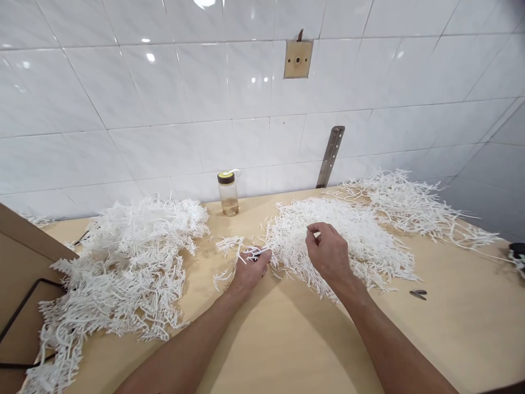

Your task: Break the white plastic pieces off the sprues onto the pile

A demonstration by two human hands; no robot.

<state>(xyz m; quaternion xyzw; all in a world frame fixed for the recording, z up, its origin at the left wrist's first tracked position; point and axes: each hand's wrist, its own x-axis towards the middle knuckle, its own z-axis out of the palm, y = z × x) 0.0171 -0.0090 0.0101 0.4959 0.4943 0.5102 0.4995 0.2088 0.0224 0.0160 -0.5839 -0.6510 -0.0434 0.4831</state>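
Observation:
My left hand [251,272] is closed around a white branching plastic strand [245,253], and something dark shows between its fingers, too small to name. More branching strands [229,244] lie just beyond that hand on the table. Over a broad heap of small white plastic pieces [340,219], my right hand [329,251] makes a pinch with thumb and forefinger. What sits in the pinch, if anything, is too small to make out. A large tangled pile of white branching strands [135,268] spreads to the left of my hands.
A lidded clear bottle [228,194] with some brownish liquid stands near the tiled wall. Another pile of thin white strands [406,202] lies back right. Small nippers [418,294] rest on the right of the table. A cardboard box [28,257] borders the left; a metal bracket [330,157] leans behind.

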